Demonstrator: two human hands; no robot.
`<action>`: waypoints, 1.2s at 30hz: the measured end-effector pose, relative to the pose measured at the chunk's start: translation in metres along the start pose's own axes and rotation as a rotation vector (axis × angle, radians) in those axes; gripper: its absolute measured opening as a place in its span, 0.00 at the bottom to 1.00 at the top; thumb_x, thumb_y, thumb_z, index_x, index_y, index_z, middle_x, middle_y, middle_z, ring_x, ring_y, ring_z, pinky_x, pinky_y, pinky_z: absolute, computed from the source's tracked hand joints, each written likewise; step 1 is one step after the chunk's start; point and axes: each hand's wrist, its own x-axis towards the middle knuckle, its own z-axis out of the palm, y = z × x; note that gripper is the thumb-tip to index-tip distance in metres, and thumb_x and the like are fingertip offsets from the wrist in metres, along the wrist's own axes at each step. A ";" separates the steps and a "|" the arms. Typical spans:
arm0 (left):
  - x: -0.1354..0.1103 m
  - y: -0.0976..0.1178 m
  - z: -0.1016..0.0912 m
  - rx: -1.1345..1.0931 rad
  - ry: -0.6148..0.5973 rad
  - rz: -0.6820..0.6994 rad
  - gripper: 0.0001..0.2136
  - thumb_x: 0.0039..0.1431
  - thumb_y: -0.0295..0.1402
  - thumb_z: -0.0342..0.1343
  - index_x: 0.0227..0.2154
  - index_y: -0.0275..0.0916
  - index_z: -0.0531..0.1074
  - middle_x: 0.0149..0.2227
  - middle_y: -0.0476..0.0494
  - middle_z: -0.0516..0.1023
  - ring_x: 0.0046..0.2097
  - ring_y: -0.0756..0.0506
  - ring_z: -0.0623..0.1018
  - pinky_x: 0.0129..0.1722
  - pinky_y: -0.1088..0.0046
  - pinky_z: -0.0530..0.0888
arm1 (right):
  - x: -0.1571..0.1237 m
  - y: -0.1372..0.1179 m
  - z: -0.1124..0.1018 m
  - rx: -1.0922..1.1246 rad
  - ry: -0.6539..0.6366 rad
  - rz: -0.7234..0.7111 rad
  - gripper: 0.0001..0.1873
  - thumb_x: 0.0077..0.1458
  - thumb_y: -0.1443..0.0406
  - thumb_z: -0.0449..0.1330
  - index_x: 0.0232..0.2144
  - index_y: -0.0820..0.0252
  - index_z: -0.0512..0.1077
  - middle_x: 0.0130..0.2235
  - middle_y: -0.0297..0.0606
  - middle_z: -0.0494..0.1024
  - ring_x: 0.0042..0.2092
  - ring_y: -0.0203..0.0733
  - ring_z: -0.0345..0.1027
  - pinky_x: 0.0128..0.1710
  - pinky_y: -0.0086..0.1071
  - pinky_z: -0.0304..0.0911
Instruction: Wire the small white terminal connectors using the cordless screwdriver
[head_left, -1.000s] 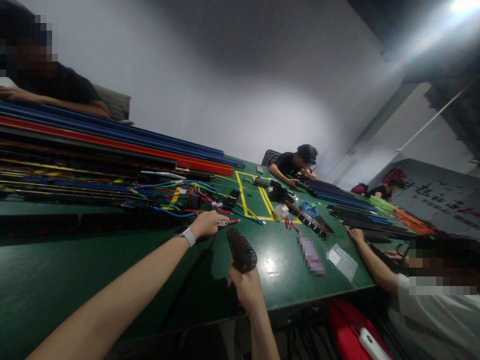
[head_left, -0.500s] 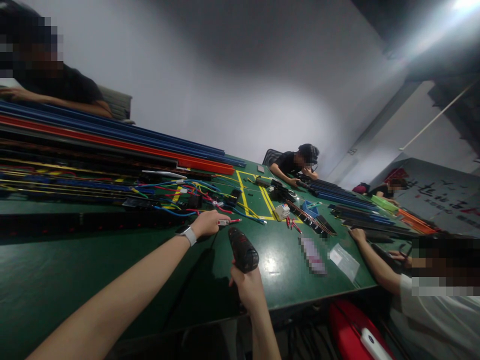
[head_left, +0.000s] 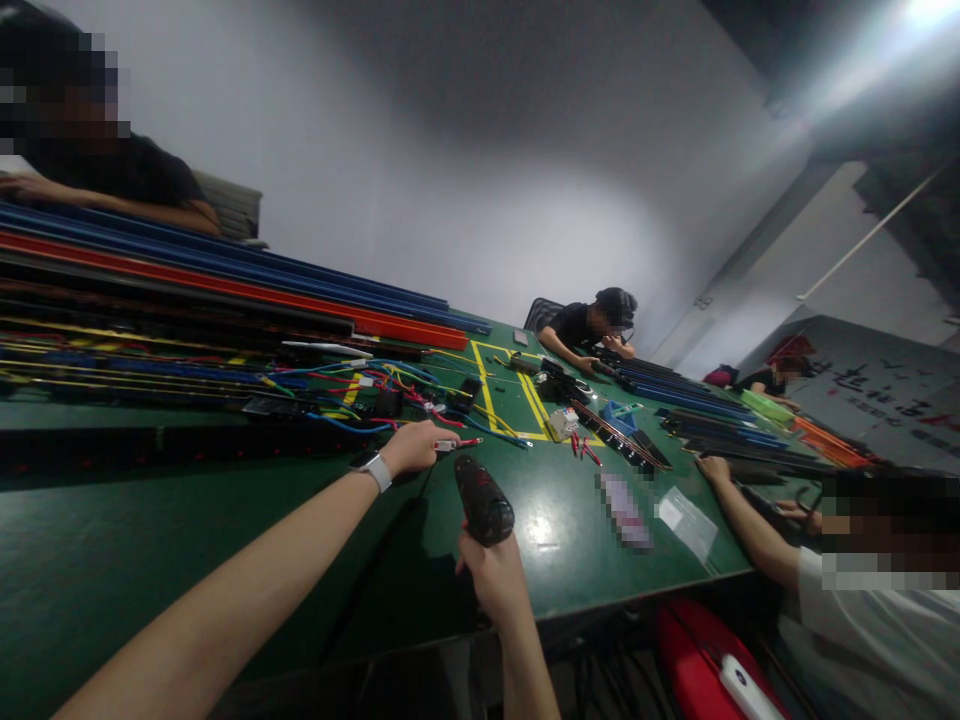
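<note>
My left hand point(head_left: 411, 447), with a watch on its wrist, pinches a short red wire point(head_left: 470, 442) that carries a white block or label and a metal tip at its right end. A black cordless drill point(head_left: 484, 500) is in my right hand point(head_left: 496, 578), its handle wrapped by my fingers. The drill's front end points up and left, just below the wire's tip, apart from it. Beyond my left hand lies a tangle of blue, red and yellow wires point(head_left: 420, 378) with small black boxes. A black rail point(head_left: 187, 452) lies to the left of that hand.
The green table point(head_left: 300, 560) bears long blue and orange channels point(head_left: 405, 328) at the far left. White connectors point(head_left: 564, 424), red-handled pliers point(head_left: 585, 450), a blue bin point(head_left: 621, 417) and a plastic bag point(head_left: 686, 525) lie rightward. Co-workers sit around; one arm point(head_left: 754, 520) is close at right.
The drill and my right hand have shifted very slightly left. My left hand and the wire stay almost where they were.
</note>
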 end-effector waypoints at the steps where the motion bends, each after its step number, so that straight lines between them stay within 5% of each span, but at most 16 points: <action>1: 0.000 0.000 0.000 0.002 -0.002 0.001 0.24 0.57 0.26 0.52 0.53 0.59 0.74 0.42 0.45 0.80 0.42 0.44 0.78 0.39 0.74 0.70 | 0.000 0.000 0.000 0.000 0.001 0.005 0.09 0.49 0.67 0.55 0.34 0.61 0.72 0.22 0.30 0.72 0.26 0.40 0.69 0.27 0.29 0.60; 36: 0.002 -0.005 0.005 -0.039 -0.014 -0.026 0.23 0.58 0.28 0.53 0.54 0.58 0.73 0.42 0.44 0.78 0.43 0.44 0.78 0.42 0.74 0.70 | 0.000 -0.005 0.000 0.022 0.014 0.006 0.09 0.47 0.66 0.56 0.33 0.61 0.72 0.22 0.32 0.73 0.25 0.40 0.70 0.25 0.29 0.60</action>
